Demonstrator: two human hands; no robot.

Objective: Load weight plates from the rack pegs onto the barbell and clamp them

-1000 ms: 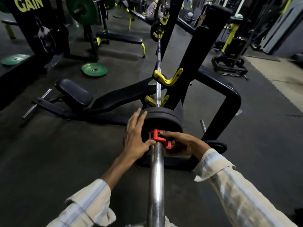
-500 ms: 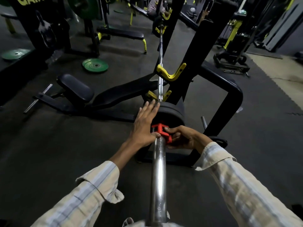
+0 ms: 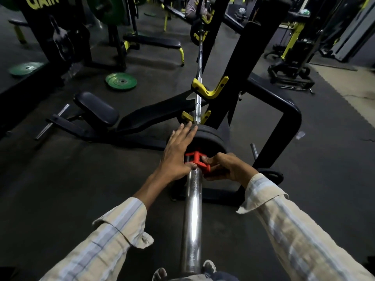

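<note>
Barbell (image 3: 192, 216): chrome sleeve runs straight away from the person, long axis from near their feet out toward the rack, where the thinner shaft rests in the lower yellow hook (image 3: 196, 117). Free sleeve end points back at the person's body.

Black weight plates (image 3: 211, 136): stacked on the sleeve just beyond the fingertips, faces square to the bar axis, rims upright.

Red clamp (image 3: 198, 161): on the sleeve, right up against the near plate face, between the two hands.

Left hand (image 3: 178, 155): fingers straight and together, laid flat over the left part of the plate face, tips reaching the top rim; thumb touches the clamp's left side. Not gripping anything.

Right hand (image 3: 227, 168): fingers curled, closed on the clamp's right side, thumb on top of it. Whether the lever is fully shut cannot be told.

Clearances: bare sleeve on the near side of the fingers is free along its whole length. To the left of the left hand, open dark floor up to the bench (image 3: 146, 116). To the right of the right hand, the black rack frame (image 3: 288, 126) stands close, with a short peg (image 3: 254, 150) just beyond the knuckles and a plate (image 3: 271, 175) hanging low beside the wrist. Above the fingertips, the upper yellow hook (image 3: 210, 88) sits empty.

Green plates (image 3: 121, 81) lie flat on the floor, well apart to the far left.
</note>
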